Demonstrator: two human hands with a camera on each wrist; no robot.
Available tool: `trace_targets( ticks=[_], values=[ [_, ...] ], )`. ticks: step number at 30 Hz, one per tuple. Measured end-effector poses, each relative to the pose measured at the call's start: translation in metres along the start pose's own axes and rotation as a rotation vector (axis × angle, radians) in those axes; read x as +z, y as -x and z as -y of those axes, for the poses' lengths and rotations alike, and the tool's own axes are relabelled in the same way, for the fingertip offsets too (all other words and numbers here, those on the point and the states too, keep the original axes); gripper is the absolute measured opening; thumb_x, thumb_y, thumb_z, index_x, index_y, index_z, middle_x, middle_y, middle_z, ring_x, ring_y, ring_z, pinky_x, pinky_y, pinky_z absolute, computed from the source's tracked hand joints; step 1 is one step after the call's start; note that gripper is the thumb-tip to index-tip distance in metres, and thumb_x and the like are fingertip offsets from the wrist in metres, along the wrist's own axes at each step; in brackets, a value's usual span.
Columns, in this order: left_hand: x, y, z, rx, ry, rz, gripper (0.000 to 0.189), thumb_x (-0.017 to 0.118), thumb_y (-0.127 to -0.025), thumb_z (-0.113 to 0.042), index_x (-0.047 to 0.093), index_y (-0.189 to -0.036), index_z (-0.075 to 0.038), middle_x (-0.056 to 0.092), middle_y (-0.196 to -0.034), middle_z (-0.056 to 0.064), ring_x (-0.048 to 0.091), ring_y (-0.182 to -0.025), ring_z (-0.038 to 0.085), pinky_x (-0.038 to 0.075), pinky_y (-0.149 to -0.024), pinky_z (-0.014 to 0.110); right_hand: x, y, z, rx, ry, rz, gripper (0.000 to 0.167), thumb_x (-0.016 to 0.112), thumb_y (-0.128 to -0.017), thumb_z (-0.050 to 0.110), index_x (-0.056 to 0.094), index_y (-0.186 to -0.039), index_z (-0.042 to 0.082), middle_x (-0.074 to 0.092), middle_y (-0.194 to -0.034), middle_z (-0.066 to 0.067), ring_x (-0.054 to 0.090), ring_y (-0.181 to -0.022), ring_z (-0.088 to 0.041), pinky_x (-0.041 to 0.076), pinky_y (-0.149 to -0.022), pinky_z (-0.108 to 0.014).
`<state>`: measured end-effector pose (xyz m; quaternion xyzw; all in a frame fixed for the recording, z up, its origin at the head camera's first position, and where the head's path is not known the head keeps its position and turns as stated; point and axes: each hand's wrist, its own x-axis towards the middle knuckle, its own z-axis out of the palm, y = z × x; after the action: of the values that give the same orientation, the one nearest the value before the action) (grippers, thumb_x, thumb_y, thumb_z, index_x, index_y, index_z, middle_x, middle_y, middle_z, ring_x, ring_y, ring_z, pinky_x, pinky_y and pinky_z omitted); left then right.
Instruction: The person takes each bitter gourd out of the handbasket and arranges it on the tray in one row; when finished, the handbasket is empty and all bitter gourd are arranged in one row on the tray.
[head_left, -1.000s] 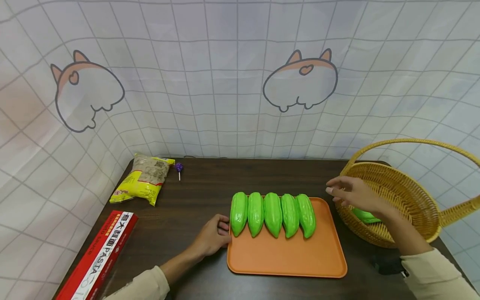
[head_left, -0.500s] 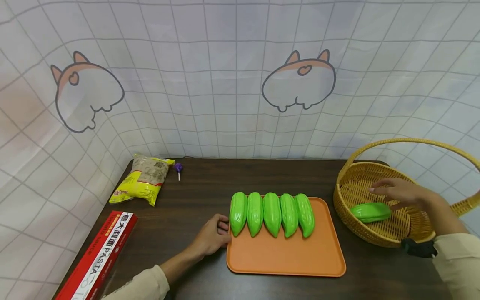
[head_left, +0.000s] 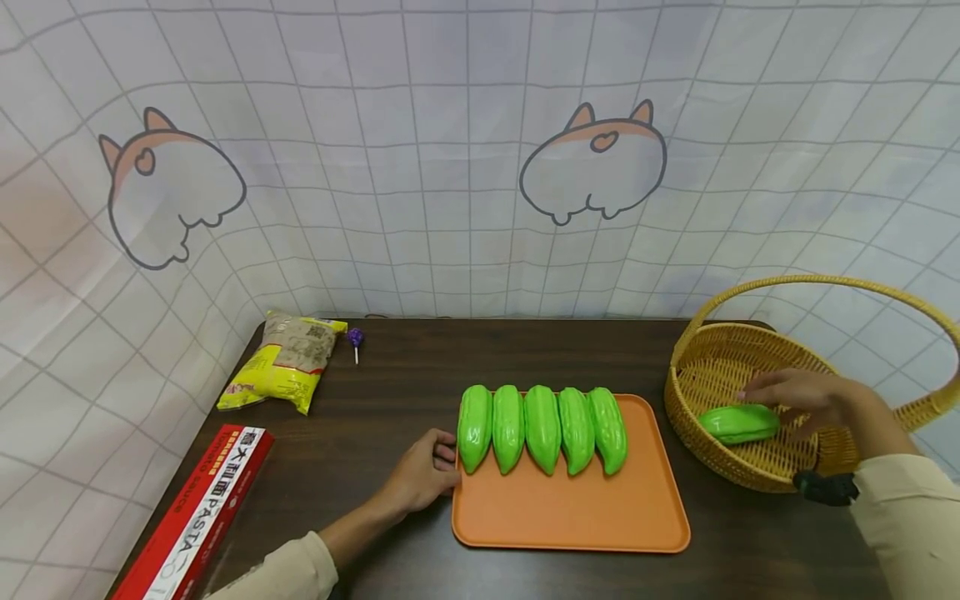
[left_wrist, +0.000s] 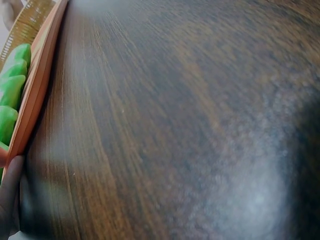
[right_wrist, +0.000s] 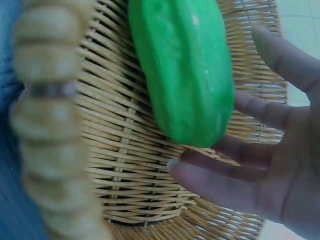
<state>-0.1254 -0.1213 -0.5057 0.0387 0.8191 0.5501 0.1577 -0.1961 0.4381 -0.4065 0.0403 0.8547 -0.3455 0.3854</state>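
Observation:
An orange tray [head_left: 570,517] bears a row of several glossy green bitter melons [head_left: 542,429] along its back part. My left hand [head_left: 420,475] grips the tray's left edge with curled fingers; the left wrist view shows fingertips at the orange rim [left_wrist: 37,95]. Inside the wicker basket [head_left: 693,417] on the right lies a single bitter melon [head_left: 738,423]. My right hand [head_left: 813,400] reaches into that basket. In the right wrist view its fingers [right_wrist: 215,182] are spread around the near end of the melon [right_wrist: 187,75], with the thumb standing apart from it.
The basket's tall handle [head_left: 832,283] arches over its opening. At the left stand a red pasta box [head_left: 202,508] and a yellow bag [head_left: 288,358]. A purple lollipop [head_left: 356,337] lies beside the bag. A white grid-patterned curtain [head_left: 420,167] hangs behind the table.
My right hand has moved from the basket's left rim over to the right, then lowered toward the melon inside. My left hand stays at the tray's edge.

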Motion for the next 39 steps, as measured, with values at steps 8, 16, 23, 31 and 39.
trace_targets(
  ticks=[8, 16, 23, 31, 39],
  values=[
    [0.000, 0.000, 0.000, 0.007, -0.007, 0.000, 0.056, 0.071, -0.073, 0.003, 0.053, -0.126, 0.006, 0.058, -0.105, 0.016, 0.062, -0.086, 0.019, 0.062, -0.064, 0.030, 0.003, -0.006, -0.003, -0.030, -0.039, 0.000, 0.079, 0.056, -0.101, 0.041, 0.024, -0.152, -0.011, 0.013, -0.148, -0.046, 0.048, -0.123, -0.057, 0.059, -0.090, -0.052],
    [0.000, -0.001, 0.001, -0.002, 0.004, -0.001, 0.056, 0.071, -0.073, 0.003, 0.052, -0.126, 0.006, 0.057, -0.105, 0.016, 0.062, -0.086, 0.019, 0.062, -0.065, 0.030, 0.002, -0.011, -0.003, -0.035, -0.015, -0.039, 0.077, 0.062, -0.099, 0.036, 0.029, -0.149, -0.013, 0.044, -0.130, -0.034, 0.062, -0.101, -0.025, 0.059, -0.089, -0.046],
    [0.000, 0.000, 0.001, -0.008, 0.006, 0.000, 0.056, 0.071, -0.074, 0.003, 0.052, -0.127, 0.005, 0.057, -0.106, 0.016, 0.062, -0.087, 0.019, 0.062, -0.065, 0.030, 0.002, -0.014, -0.004, -0.040, -0.017, -0.050, 0.077, 0.064, -0.097, 0.034, 0.032, -0.147, -0.016, 0.058, -0.112, -0.018, 0.064, -0.095, -0.024, 0.058, -0.088, -0.043],
    [0.000, -0.001, 0.002, -0.002, 0.021, -0.002, 0.056, 0.070, -0.073, 0.004, 0.052, -0.126, 0.006, 0.058, -0.106, 0.016, 0.063, -0.086, 0.018, 0.062, -0.064, 0.030, -0.001, -0.016, -0.006, -0.037, 0.013, -0.057, 0.078, 0.062, -0.099, 0.035, 0.029, -0.147, -0.018, 0.053, -0.122, -0.026, 0.065, -0.099, -0.022, 0.058, -0.091, -0.043],
    [0.001, -0.002, 0.003, 0.009, 0.027, -0.003, 0.056, 0.068, -0.071, 0.004, 0.053, -0.125, 0.007, 0.058, -0.105, 0.016, 0.064, -0.085, 0.018, 0.062, -0.064, 0.030, -0.002, -0.017, -0.008, -0.040, 0.042, -0.077, 0.076, 0.060, -0.100, 0.036, 0.033, -0.145, -0.018, 0.057, -0.117, -0.022, 0.066, -0.097, -0.022, 0.060, -0.086, -0.040]
  ],
)
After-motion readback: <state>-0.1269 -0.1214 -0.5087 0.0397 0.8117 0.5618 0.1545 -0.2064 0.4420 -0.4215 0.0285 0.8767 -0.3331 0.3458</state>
